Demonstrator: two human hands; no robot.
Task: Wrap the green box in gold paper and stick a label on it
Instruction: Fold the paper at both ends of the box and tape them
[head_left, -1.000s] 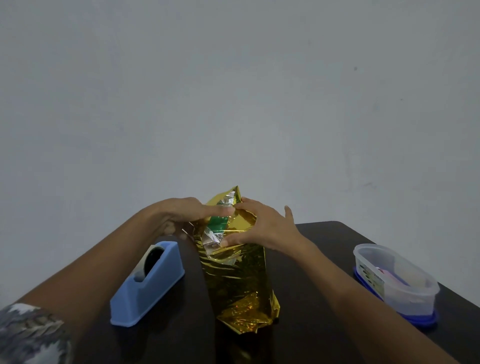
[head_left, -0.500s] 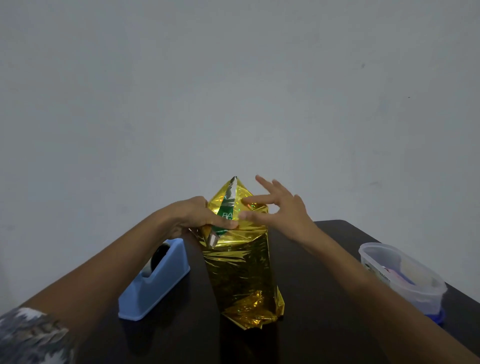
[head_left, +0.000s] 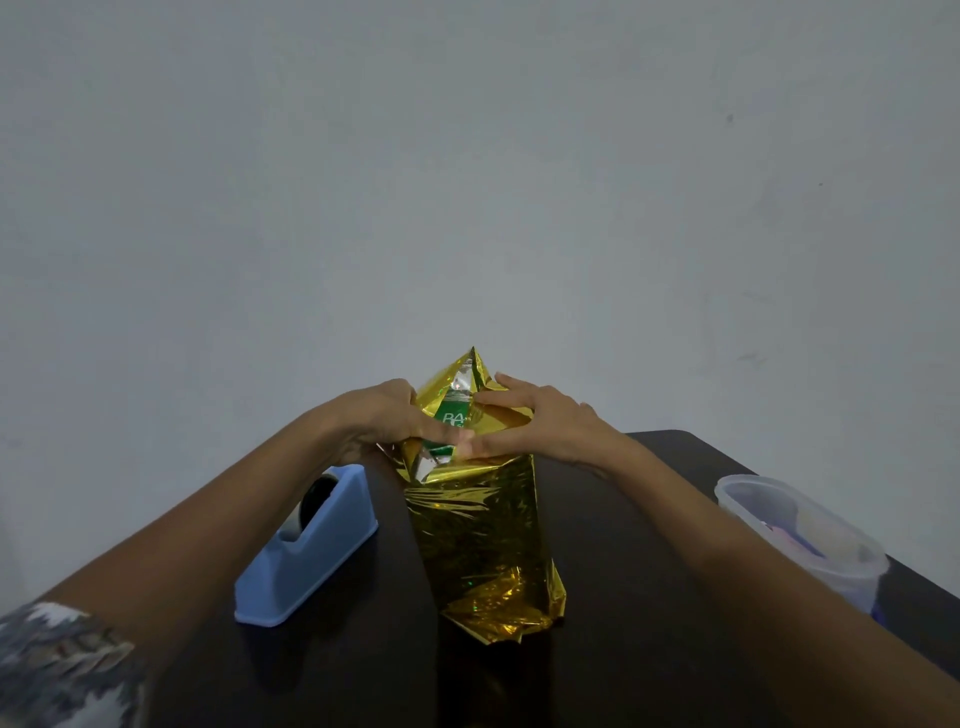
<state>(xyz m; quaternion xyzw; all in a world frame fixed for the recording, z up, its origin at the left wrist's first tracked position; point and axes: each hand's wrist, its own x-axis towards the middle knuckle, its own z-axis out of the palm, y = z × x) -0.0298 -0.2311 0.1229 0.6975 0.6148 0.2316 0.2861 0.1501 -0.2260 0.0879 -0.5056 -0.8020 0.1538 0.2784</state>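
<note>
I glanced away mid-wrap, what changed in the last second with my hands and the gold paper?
The right hand, lifted with fingers spread half a second ago, came back down onto the right flap of the shiny gold wrapping paper. The left hand kept holding the left flap. The green cardboard box still shows in the gap; the blue plastic tape dispenser and clear plastic tub stayed put.

I am handling gold paper (head_left: 478, 525) that is shining like glossy metallic foil, creasing and crinkling, its inner face showing silvery. The green box (head_left: 450, 417) peeking through is looking like smooth printed cardboard. The tape dispenser (head_left: 311, 561) is showing as matt blue plastic, the container (head_left: 795, 525) as cloudy translucent plastic. The table (head_left: 623, 649) is looking dark, smooth and slightly glossy. My sleeve (head_left: 57, 660) is showing as patterned cloth; the wall (head_left: 467, 182) is looking matt.
</note>
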